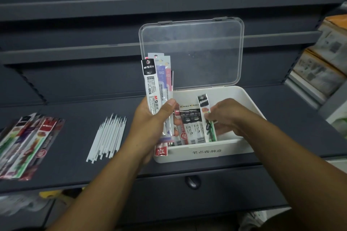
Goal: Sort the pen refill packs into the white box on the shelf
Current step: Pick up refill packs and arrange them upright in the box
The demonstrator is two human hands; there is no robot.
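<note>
The white box [206, 151] stands on the dark shelf with its clear lid [191, 50] raised behind it. My left hand [150, 120] grips an upright bunch of refill packs [155, 84] at the box's left edge, thumb across the front pack. My right hand [227, 116] reaches into the box and pinches a green-and-white refill pack [205, 110] that stands tilted among the packs inside. Several black-and-white and red packs [189, 127] lie in the box.
A pile of refill packs [28, 142] lies at the shelf's left end. Loose white refills [108, 137] lie fanned between that pile and the box. Below the shelf front is a drawer with a round lock [191, 182]. Stacked cartons [323, 65] fill the right.
</note>
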